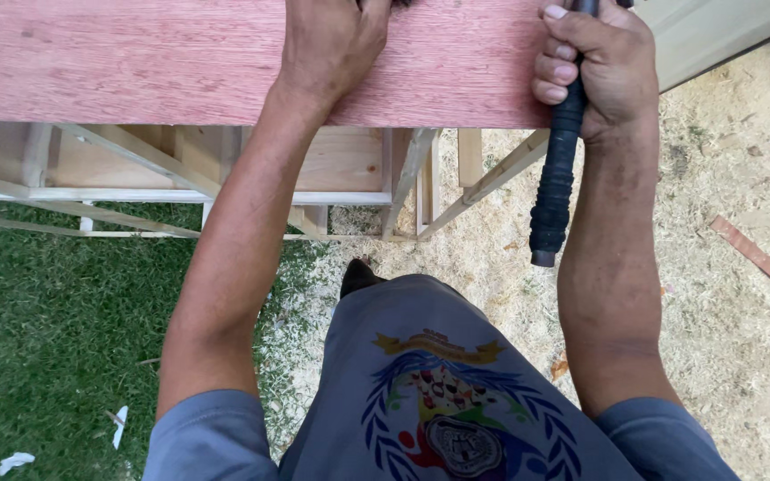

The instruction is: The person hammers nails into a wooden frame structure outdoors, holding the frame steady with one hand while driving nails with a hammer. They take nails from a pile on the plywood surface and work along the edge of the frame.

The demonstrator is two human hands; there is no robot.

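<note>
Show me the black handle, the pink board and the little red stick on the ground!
black handle (556, 174), head view, middle of the ribbed grip.
pink board (135, 58), head view, its flat top face.
red stick (757, 256), head view, its middle.

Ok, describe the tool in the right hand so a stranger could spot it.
Start at the broad reddish-pink wooden board across the top. At its right end, the right hand grips a black ribbed handle hanging down past the wrist, the only black rod among pale timber.

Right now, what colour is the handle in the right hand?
Black, a ribbed grip held by the right hand; the head view shows it best.
</note>
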